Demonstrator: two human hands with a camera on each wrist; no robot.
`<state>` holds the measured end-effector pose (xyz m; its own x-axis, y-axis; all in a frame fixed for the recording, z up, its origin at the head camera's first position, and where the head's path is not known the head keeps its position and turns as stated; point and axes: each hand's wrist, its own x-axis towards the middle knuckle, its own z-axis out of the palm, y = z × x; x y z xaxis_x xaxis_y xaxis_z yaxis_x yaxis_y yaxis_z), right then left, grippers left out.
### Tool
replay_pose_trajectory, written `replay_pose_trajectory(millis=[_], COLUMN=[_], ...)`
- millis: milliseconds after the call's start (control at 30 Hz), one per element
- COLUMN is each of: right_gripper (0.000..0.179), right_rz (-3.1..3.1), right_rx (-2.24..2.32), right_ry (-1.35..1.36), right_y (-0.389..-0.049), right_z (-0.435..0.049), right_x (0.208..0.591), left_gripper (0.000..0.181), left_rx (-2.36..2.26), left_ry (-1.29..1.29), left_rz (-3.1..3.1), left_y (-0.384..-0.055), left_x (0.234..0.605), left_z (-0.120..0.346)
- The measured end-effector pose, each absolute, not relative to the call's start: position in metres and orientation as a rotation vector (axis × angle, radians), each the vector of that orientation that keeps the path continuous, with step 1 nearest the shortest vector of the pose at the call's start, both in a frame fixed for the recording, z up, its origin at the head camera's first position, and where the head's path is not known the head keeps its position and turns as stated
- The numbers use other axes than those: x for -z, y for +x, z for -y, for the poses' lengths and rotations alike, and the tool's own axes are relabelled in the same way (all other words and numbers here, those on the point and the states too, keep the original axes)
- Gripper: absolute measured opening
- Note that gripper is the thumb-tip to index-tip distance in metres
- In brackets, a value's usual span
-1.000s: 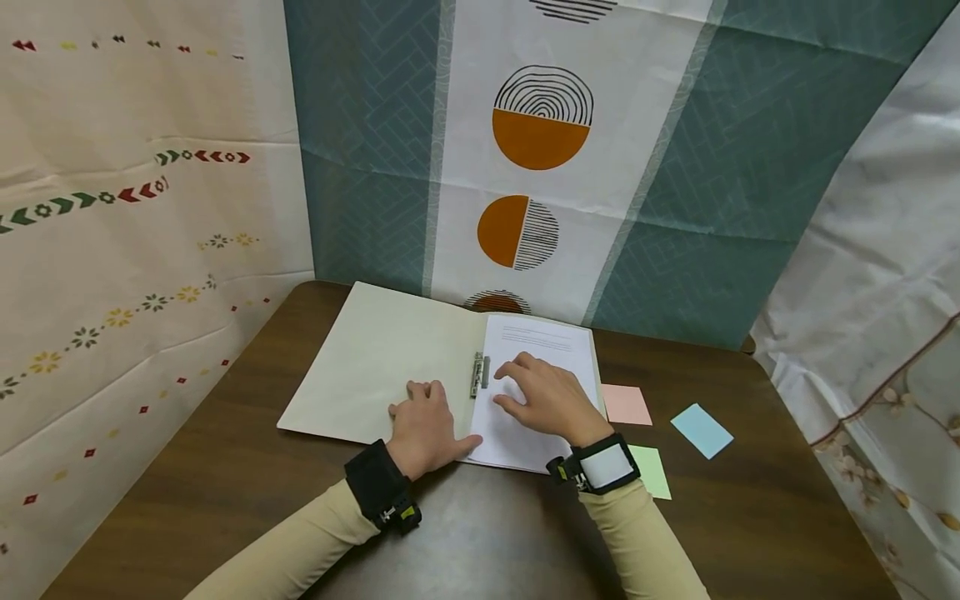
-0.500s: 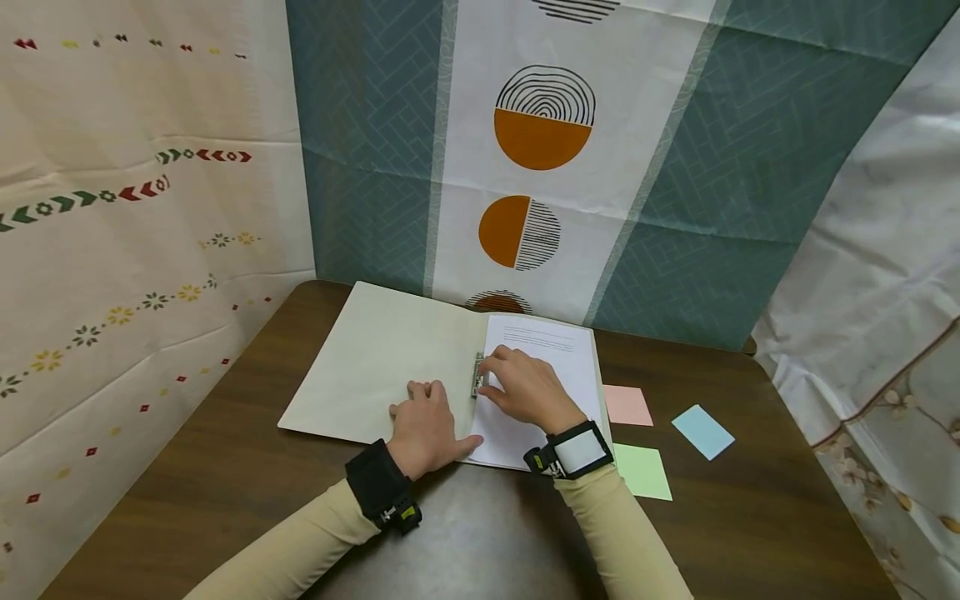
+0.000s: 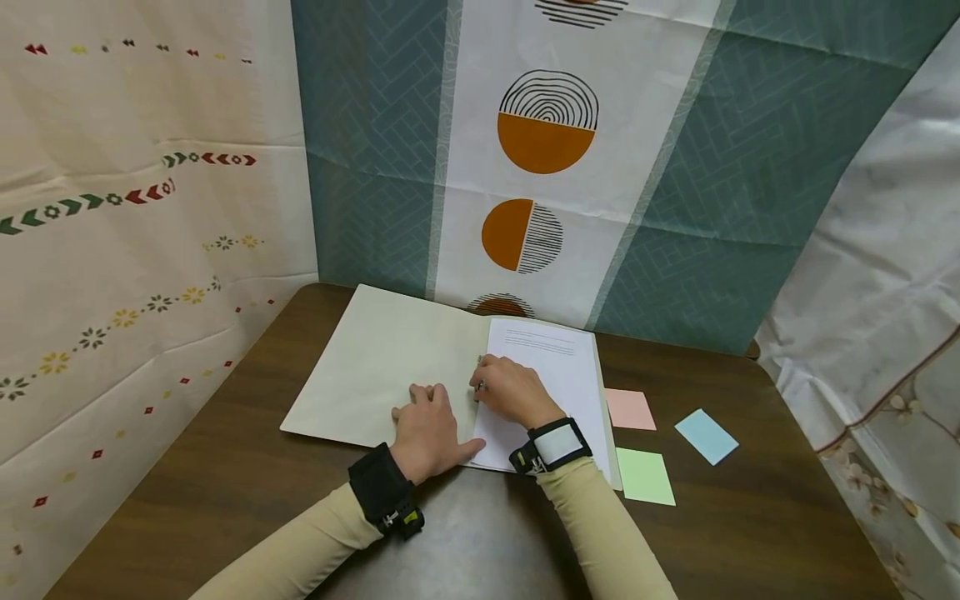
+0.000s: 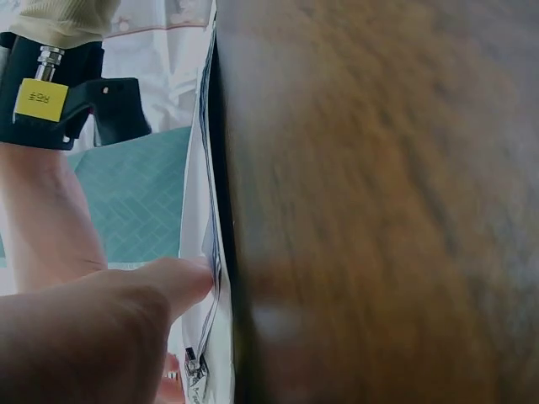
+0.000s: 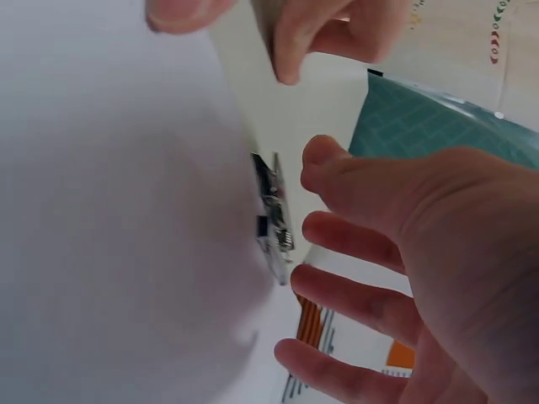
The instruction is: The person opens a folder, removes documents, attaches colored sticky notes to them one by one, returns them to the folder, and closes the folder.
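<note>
An open cream folder [image 3: 397,350] lies on the table, with printed white paper [image 3: 558,367] on its right side. My left hand [image 3: 427,433] rests on the folder's lower middle, its thumb on the paper's bottom left corner. In the left wrist view that thumb [image 4: 181,278] presses the sheet edges at the folder's near side. Over the spine, my right hand [image 3: 517,392] covers most of a metal lever clip. The right wrist view shows the clip [image 5: 274,220] beside the paper's edge, with the right fingers [image 5: 354,295] spread and their tips close to it.
Right of the folder lie a pink sticky note [image 3: 630,409], a green sticky note [image 3: 647,477] and a light blue one [image 3: 707,436]. The brown table [image 3: 765,517] is bordered by hanging cloths [image 3: 690,275] at the back and sides.
My right hand has moved left and slightly down across the paper onto the clip, covering it. The left hand stays where it was.
</note>
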<state>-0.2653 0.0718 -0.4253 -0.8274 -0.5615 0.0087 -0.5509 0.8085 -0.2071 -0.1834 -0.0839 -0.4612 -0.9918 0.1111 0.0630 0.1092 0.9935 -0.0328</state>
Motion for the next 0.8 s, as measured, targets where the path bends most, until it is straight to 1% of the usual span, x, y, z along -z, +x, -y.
replay_pose_trajectory(millis=[567,800], right_gripper=[0.008,0.006], right_rz=[-2.977,-2.956], right_rx=[0.224,0.201], right_ry=[-0.877,-0.815], right_y=[-0.266,-0.275], right_z=[-0.062,-0.057], right_x=[0.431,0.433], left_gripper=[0.087,0.086], left_rx=[-0.108,-0.174], left_ry=[-0.177,-0.189], left_rz=[3.064,3.053], left_y=[-0.181,-0.181], left_x=[0.462,0.463], left_z=[0.084,0.084])
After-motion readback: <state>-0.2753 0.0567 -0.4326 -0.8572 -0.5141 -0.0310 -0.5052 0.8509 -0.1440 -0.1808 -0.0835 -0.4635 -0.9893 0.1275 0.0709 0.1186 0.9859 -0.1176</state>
